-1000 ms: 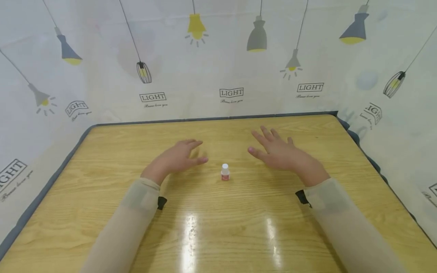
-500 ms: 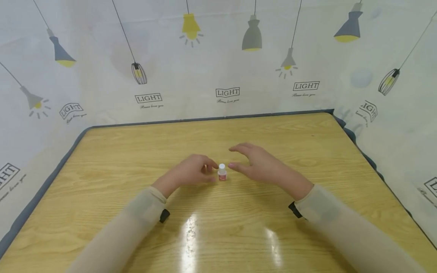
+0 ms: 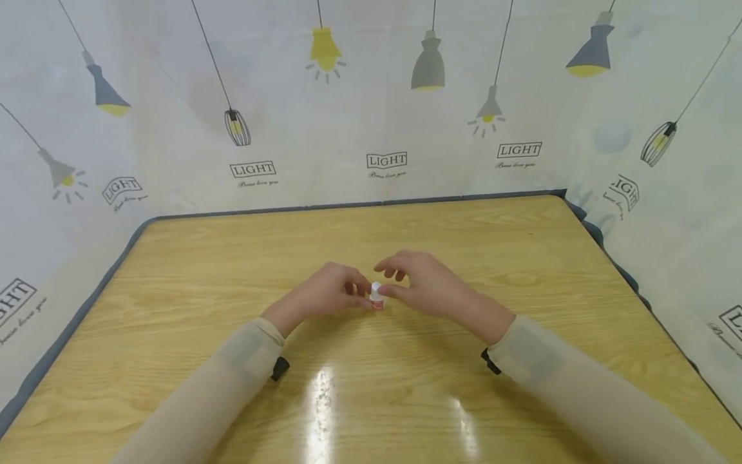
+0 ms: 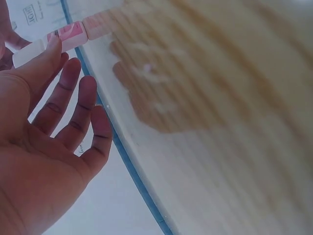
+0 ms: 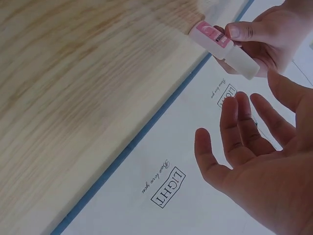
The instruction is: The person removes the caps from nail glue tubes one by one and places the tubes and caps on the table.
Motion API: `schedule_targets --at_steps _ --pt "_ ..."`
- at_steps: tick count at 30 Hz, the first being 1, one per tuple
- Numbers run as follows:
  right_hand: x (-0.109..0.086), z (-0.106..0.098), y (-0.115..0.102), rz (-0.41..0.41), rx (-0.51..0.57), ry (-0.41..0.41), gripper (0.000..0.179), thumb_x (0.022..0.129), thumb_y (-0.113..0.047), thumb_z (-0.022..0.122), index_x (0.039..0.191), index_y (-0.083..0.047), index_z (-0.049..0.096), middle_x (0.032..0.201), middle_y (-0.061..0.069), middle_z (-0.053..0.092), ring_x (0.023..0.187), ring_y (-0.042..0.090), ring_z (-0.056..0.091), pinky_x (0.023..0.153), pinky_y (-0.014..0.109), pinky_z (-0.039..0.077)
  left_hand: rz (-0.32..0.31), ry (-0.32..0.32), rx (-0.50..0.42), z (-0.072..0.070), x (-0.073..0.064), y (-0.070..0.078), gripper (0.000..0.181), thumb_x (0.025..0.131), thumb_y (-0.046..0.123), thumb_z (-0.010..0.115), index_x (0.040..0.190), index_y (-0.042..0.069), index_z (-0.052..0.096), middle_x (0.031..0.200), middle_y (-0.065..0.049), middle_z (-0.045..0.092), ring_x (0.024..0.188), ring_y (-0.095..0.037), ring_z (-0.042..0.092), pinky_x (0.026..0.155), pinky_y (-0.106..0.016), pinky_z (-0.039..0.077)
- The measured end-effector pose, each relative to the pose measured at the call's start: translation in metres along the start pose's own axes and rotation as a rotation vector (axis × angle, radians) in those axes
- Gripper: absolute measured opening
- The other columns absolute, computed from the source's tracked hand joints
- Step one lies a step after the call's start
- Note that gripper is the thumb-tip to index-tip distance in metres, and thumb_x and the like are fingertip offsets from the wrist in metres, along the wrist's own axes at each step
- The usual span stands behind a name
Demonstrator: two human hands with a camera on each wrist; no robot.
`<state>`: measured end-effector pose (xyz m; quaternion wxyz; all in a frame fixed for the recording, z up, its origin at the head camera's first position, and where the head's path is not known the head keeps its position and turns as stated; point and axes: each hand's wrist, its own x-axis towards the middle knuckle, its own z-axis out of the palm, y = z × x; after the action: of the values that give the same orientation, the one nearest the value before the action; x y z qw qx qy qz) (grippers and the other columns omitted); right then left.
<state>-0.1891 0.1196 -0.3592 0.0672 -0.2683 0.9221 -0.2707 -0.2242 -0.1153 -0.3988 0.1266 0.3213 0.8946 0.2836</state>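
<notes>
A small white bottle (image 3: 378,305) with a pink label stands on the wooden table between both hands. My left hand (image 3: 330,290) pinches its body between thumb and fingers; the left wrist view shows that thumb over the pink label (image 4: 73,33). On top sits a tall white cap (image 5: 243,62). Close to the cap is my right hand (image 3: 428,283), its fingers spread and loosely bent with nothing gripped, the thumb tip overlapping the cap in the head view. In the right wrist view, a gap shows between the right fingers and the cap.
The glossy wooden table (image 3: 243,245) ends at a dark blue edge along the back. Behind it hangs a pale cloth (image 3: 324,135) printed with lamps and words. Dark straps (image 3: 280,368) show at both sleeves.
Both hands have come inward to the bottle from a spread position. The left fingers have taken hold of its body, and the right hand has moved left, up to the cap.
</notes>
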Motion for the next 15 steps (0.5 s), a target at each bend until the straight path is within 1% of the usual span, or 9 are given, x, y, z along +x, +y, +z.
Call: schedule_targets --at_steps 3,7,11,15 --pt "0.0011 0.0028 -0.0009 -0.013 -0.015 0.009 0.038 0.103 -0.03 0.073 0.136 -0.011 0.07 0.12 0.006 0.074 0.107 0.022 0.068 0.089 0.038 0.058 0.022 0.009 0.02 0.0007 -0.0004 0.0007 0.014 0.095 0.027 0.082 0.104 0.016 0.083 0.094 0.004 0.078 0.082 -0.008 0.064 0.077 -0.027 0.054" --pt "0.003 0.0059 -0.0003 -0.031 -0.029 0.027 0.035 0.102 -0.028 0.074 0.132 -0.01 0.073 0.11 0.003 0.075 0.099 0.018 0.068 0.083 0.034 0.058 0.037 0.024 0.04 0.001 0.0 0.0019 0.012 0.095 0.025 0.082 0.1 0.015 0.084 0.094 0.003 0.08 0.08 -0.007 0.064 0.076 -0.026 0.054" --pt "0.0045 0.0083 0.001 -0.047 -0.037 0.032 0.029 0.102 -0.026 0.074 0.125 -0.01 0.076 0.103 0.002 0.075 0.092 0.016 0.068 0.08 0.032 0.057 0.046 0.023 0.066 0.0009 0.0013 0.0027 0.009 0.096 0.023 0.081 0.097 0.015 0.085 0.094 0.004 0.082 0.078 -0.005 0.064 0.076 -0.026 0.055" --pt "0.0054 0.01 0.0016 -0.045 -0.04 0.033 0.022 0.102 -0.026 0.074 0.118 -0.011 0.078 0.1 0.0 0.075 0.089 0.014 0.067 0.078 0.031 0.056 0.055 0.023 0.097 0.0007 0.0025 0.0035 0.008 0.097 0.023 0.08 0.098 0.016 0.086 0.094 0.005 0.083 0.08 -0.004 0.066 0.08 -0.027 0.056"
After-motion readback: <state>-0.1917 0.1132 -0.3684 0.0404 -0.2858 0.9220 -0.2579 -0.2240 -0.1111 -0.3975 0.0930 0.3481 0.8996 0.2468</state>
